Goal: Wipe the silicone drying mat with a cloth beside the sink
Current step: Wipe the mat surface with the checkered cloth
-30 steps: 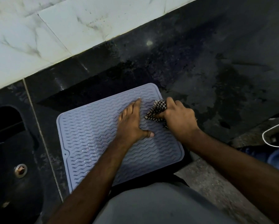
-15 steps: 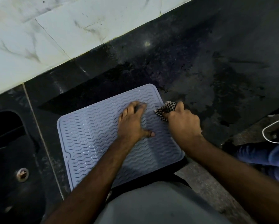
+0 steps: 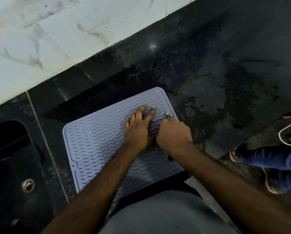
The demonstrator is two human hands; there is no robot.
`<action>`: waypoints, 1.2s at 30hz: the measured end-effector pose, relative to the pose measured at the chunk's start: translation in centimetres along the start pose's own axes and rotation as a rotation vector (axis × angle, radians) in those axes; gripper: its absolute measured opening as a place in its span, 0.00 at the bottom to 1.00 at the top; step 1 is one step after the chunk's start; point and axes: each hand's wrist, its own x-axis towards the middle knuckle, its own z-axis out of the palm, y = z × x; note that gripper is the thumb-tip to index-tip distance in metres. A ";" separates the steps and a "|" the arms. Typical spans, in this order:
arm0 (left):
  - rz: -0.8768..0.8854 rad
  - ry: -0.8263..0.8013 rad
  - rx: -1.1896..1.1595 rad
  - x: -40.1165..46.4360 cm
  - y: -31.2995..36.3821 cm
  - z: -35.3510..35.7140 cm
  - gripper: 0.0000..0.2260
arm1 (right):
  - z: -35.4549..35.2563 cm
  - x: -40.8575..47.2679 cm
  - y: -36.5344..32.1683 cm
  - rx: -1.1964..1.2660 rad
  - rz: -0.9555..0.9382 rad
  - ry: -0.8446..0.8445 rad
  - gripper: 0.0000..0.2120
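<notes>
A pale blue silicone drying mat with wavy ridges lies on the black stone counter. My left hand presses flat on the mat's right half, fingers spread toward the far edge. My right hand is closed around a black-and-white checked cloth at the mat's right edge. Only a small tuft of the cloth shows beyond my knuckles; the rest is hidden under the hand.
A dark sink with a metal drain sits to the left of the mat. White marble wall tiles run along the back. Wet patches mark the counter at right. Another person's leg in blue jeans stands at the right.
My right hand with the cloth has slid back toward me along the mat's right edge and closer to my left hand, covering more of the cloth. My left hand stays pressed on the mat.
</notes>
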 end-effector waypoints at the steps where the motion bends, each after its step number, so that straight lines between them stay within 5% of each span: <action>1: 0.007 0.003 0.008 -0.1 -0.1 0.1 0.49 | 0.1 -0.1 -0.3 0.003 -0.002 0.004 0.10; 19: 0.129 0.022 -0.053 -2.3 -2.2 0.4 0.46 | 1.0 -0.6 -1.5 -0.008 -0.013 0.101 0.09; 26: -0.055 0.051 0.023 -6.0 -5.5 0.1 0.53 | 1.3 -0.7 -2.6 -0.047 0.005 0.095 0.08; 36: -0.026 0.040 -0.012 -5.6 -6.0 0.0 0.48 | 1.9 -1.9 -7.0 -0.061 -0.042 -0.019 0.11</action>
